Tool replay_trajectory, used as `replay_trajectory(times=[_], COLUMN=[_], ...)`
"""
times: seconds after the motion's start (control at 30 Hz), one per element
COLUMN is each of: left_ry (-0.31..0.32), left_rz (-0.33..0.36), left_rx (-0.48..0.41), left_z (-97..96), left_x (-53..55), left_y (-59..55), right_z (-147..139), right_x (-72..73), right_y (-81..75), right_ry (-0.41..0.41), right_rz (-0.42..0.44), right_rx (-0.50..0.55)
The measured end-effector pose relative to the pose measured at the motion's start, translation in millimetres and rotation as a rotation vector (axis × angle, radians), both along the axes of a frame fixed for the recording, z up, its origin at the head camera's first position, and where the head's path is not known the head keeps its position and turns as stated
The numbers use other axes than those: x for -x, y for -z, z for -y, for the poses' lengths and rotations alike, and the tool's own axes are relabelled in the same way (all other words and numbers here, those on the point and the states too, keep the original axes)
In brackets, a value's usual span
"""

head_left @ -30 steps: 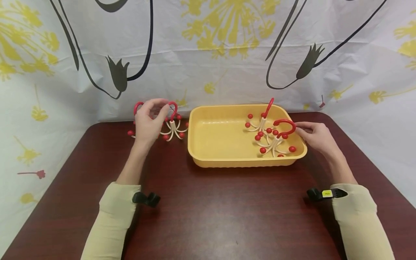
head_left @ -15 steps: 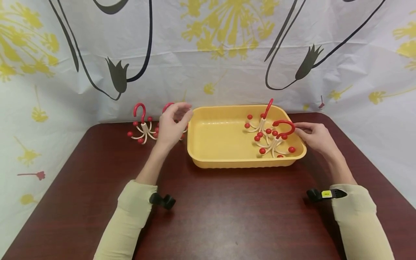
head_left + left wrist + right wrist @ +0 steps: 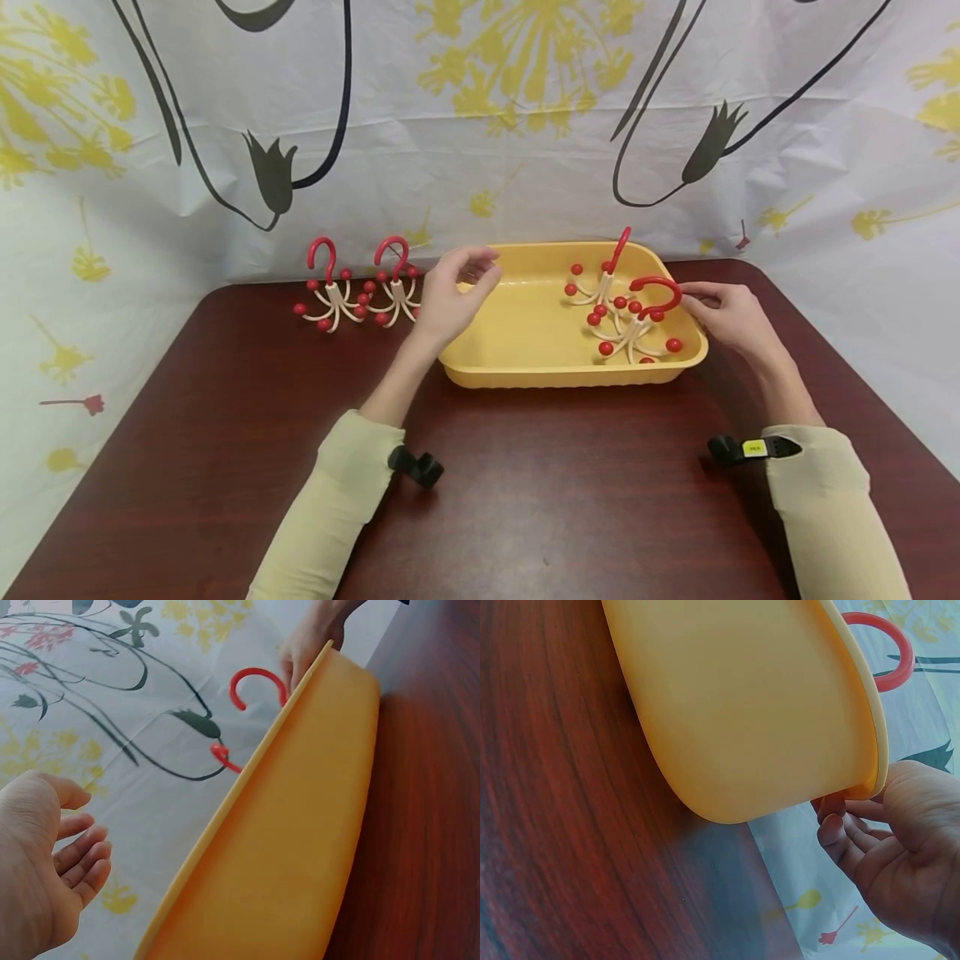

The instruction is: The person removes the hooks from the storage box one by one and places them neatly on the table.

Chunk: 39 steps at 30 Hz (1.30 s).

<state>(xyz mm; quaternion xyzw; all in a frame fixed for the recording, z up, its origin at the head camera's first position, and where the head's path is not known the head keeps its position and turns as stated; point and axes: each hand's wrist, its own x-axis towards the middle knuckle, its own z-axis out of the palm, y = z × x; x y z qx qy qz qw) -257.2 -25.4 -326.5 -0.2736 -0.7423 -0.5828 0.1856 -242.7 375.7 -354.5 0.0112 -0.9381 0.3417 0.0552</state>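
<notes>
A yellow plastic basin (image 3: 517, 377) stands toward the back of the table. Inside its right half sit two multi-arm hanging hooks, a rear one (image 3: 604, 287) and a front one (image 3: 637, 329), each with a red hook top, cream arms and red ball tips. My left hand (image 3: 453, 296) is over the basin's left end with nothing in it; in the left wrist view its fingers (image 3: 86, 851) are loosely bent. At the basin's right end, my right hand (image 3: 735, 321) grips the rim, its fingers (image 3: 836, 832) beneath the edge in the right wrist view.
Two more such hooks, an outer one (image 3: 332, 300) and an inner one (image 3: 397, 292), stand on the dark wooden table (image 3: 525, 483) left of the basin. A white patterned cloth (image 3: 480, 167) hangs right behind the table.
My left hand has moved right, from the hooks on the table to over the basin's left end, bringing both those hooks into view. My right hand has stayed at the rim.
</notes>
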Motion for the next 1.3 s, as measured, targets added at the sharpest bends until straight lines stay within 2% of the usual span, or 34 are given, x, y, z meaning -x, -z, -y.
replay_trajectory(times=[0.23, 0.5, 0.8, 1.3], left_ry=[0.089, 0.144, 0.164, 0.202], left_rz=[-0.009, 0.043, 0.083, 0.098], left_rx=[-0.01, -0.007, 0.013, 0.031], left_z=[-24.1, -51.2, -78.2, -118.9], left_x=[1.0, -1.2, -0.9, -0.1], left_y=[7.0, 10.6, 16.8, 26.0], right_z=[0, -1, -1, 0], right_x=[-0.4, -0.4, -0.3, 0.3], right_y=[-0.2, -0.1, -0.5, 0.4], right_ry=[0.002, 0.003, 0.005, 0.005], right_rz=[-0.003, 0.003, 0.017, 0.012], right_rx=[-0.002, 0.003, 0.01, 0.008])
